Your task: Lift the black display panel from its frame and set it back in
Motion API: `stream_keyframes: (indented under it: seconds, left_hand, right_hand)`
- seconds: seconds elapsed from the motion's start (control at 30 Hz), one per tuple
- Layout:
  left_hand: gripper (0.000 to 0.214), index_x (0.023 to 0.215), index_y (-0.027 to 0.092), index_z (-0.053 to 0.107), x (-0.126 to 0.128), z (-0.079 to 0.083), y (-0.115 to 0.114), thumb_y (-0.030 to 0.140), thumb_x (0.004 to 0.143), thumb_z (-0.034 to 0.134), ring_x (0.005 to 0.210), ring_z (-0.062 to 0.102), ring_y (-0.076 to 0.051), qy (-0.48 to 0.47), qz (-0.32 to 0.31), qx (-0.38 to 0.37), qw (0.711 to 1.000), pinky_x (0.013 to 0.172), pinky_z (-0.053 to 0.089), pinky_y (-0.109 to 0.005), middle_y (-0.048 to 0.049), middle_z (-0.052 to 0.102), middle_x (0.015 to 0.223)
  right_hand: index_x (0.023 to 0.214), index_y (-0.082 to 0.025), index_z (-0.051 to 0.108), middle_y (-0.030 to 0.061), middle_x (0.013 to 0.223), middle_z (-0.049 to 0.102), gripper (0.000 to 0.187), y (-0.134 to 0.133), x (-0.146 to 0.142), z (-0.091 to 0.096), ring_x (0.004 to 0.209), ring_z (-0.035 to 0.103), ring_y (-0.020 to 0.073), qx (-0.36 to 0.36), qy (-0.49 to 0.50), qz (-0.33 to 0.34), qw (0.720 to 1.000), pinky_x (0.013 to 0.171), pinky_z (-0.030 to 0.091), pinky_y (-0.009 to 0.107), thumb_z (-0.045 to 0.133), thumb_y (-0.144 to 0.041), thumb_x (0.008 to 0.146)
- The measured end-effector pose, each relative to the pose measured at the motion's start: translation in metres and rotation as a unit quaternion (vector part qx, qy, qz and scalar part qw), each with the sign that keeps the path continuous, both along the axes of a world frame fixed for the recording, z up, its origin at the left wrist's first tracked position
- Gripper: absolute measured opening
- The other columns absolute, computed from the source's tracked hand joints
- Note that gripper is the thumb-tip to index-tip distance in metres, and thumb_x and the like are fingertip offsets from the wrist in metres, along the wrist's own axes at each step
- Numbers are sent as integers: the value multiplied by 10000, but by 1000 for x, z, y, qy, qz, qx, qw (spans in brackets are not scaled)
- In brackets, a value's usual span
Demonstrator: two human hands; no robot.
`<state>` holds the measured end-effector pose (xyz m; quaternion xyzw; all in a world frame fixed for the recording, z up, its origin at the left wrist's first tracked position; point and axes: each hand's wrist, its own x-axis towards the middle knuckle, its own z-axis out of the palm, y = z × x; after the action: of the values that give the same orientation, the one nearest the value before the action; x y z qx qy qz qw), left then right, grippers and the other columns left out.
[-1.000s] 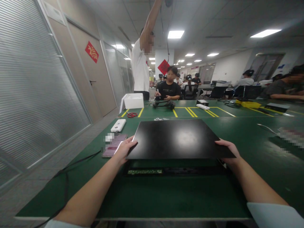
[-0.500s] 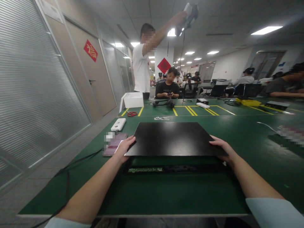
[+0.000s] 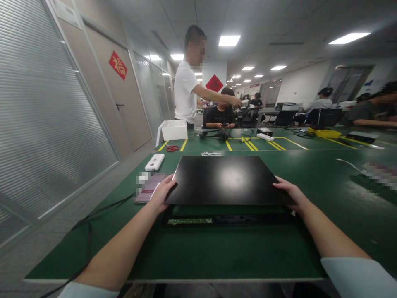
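Between my hands is a flat black panel (image 3: 214,180), held by its two side edges above the table. My left hand (image 3: 163,191) is closed on its left edge, thumb on top. The right edge is in the grip of my right hand (image 3: 290,193), also with the thumb above. Under the panel's near edge lies a dark flat device (image 3: 248,220) with a strip of green circuit board (image 3: 189,222) showing; the panel hides most of it. A purple phone-like slab (image 3: 149,189) rests just left of my left hand.
The green table (image 3: 229,252) carries a white power bank (image 3: 154,162), red scissors (image 3: 172,148), a white box (image 3: 174,130) and a yellow tray (image 3: 325,133). A black cable (image 3: 108,209) runs over the left edge. A standing person (image 3: 187,87) reaches across the far side.
The panel has tilted slightly, its far edge a bit higher, and the glare on it has shifted. The standing person's raised arm has come down with the object in hand.
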<state>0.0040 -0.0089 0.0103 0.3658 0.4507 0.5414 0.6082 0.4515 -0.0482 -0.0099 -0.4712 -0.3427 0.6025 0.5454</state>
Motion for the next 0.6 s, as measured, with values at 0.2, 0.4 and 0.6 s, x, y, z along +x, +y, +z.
stream_keyframes:
  seconds: [0.2,0.4,0.6]
  left_hand:
    - [358,1094,179,642,2,0,1,214,752,745,566,668,-152,3,-11,5,1000,505,509,-224,-21,740,757]
    - [359,1072,170,626,0,-3,2,196,739,758,577,675,-156,8,-11,5,1000,509,516,-225,-26,731,749]
    - [374,1090,180,619,0,-3,2,191,740,752,595,679,-162,12,-9,2,1000,514,515,-228,-24,725,753]
  right_hand:
    - [1273,-267,618,29,951,772,634,0,2,0,801,735,269,-9,-5,12,1000,715,584,388,641,-121,656]
    - [1265,-272,631,23,940,774,614,2,3,-2,750,733,259,-5,-28,4,1000,656,577,366,624,-136,666]
    - [1280,-283,620,21,937,773,640,3,3,-2,761,732,261,-12,-14,12,1000,654,574,364,637,-134,658]
